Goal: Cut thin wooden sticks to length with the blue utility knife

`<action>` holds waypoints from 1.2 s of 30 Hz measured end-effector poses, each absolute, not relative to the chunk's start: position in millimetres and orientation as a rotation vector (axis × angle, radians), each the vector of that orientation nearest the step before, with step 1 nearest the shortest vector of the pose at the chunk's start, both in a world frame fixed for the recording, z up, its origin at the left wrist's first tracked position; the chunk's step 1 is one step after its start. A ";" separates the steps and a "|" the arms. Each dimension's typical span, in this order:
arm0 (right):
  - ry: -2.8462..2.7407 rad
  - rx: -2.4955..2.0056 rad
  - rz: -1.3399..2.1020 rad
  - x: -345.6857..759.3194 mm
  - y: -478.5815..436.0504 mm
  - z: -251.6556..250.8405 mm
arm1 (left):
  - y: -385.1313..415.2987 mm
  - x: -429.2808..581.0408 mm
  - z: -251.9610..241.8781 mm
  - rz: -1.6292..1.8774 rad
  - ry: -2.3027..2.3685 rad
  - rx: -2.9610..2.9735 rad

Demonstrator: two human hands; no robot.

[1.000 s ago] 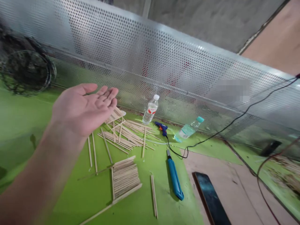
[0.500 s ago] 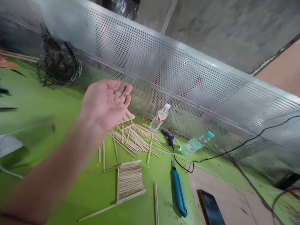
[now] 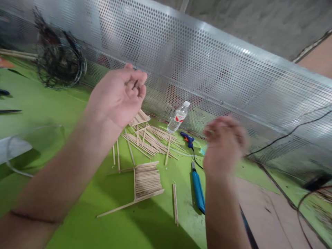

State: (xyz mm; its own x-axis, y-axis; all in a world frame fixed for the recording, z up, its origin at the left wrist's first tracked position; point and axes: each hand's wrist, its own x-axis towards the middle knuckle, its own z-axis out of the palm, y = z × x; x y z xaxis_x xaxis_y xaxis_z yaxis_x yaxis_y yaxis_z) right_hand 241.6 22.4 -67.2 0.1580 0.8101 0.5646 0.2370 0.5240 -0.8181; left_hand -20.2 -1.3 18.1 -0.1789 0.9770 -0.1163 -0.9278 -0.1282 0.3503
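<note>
I see one camera at work, worn on the person's head, facing forward and down from behind the left hand [image 3: 118, 98] and right hand [image 3: 223, 147], both close to it. Below their fingers [image 3: 142, 92] it takes in the green tabletop [image 3: 95, 193]; past them, farther off, the perforated metal panel [image 3: 178, 52], slanting across the view.

Sticks [image 3: 155, 139]: bare wood, matt, fairly smooth. Stick panel [image 3: 148, 181]: same wood, ridged surf., no gloss. Tabletop [image 3: 103, 235]: smooth, semi-gloss. Screen [image 3: 166, 45]: perf. metal, shiny in spots. Bottle [image 3: 178, 117]: clear plastic, glossy. Glue gun [image 3: 189, 140]: plastic, approx. satin. Knife handle [image 3: 198, 190]: smooth plastic w/ slight sheen; blade [image 3: 193, 166]: metal. Cable [image 3: 287, 135]: plastic-coated look. Board [image 3: 259, 204]: matt, wood-like. Wall [image 3: 246, 27]: rough, matt, concrete-type.
</note>
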 end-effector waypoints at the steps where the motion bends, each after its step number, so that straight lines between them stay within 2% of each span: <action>1: -1.410 -1.113 0.528 240.2 35.1 -79.8 | 1.9 -20.1 15.2 1.688 0.362 0.153; 5: -1.893 -1.889 0.461 239.3 76.3 -137.4 | 15.5 -19.9 3.7 1.582 0.230 0.123; 9: -2.012 -1.996 0.485 237.4 81.3 -169.8 | 15.0 -17.5 3.5 1.573 0.265 0.128; 16: -2.053 -2.029 0.462 228.6 78.3 -175.8 | 5.2 -15.0 10.4 1.694 0.429 0.235; 21: -2.006 -1.994 0.471 230.3 78.5 -174.1 | 13.2 -20.1 7.0 1.652 0.309 0.133; 28: -1.991 -1.818 0.483 235.5 79.8 -153.8 | 10.3 -15.4 9.9 1.653 0.377 0.172; 36: -1.737 -1.117 0.506 222.7 39.0 -92.3 | 24.0 -0.1 -12.4 1.538 0.563 0.307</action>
State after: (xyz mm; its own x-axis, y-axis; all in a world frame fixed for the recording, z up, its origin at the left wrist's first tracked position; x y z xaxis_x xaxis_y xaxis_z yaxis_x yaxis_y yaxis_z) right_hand 222.7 39.0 -92.3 -0.1059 0.8575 0.5034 0.4532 0.4922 -0.7431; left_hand -0.1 24.0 -12.4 -0.0585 0.9869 -0.1502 -0.8505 0.0296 0.5251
